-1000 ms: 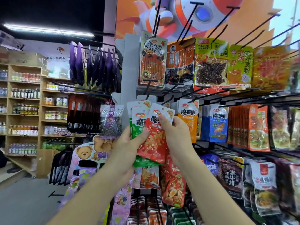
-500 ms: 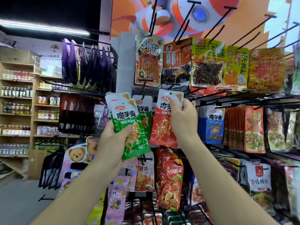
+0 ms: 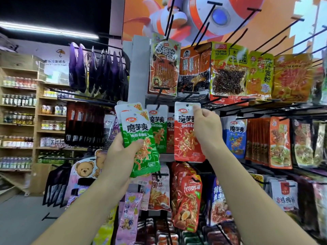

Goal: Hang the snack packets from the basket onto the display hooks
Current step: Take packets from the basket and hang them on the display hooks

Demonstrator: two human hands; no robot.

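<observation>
- Right hand pinches the red packet by its top corner, its hole just under a hook.
- Left hand grips green packets, lower left.
- Step: hanging red. Next, probably: align hole with hook tip, push on.

Both bare forearms are up, reaching forward. Left hand grips a couple of green-and-white foil snack packets, thumb across the front. Right hand, a bit higher, pinches the top corner of a red-and-white foil snack packet, fingers curled.
</observation>
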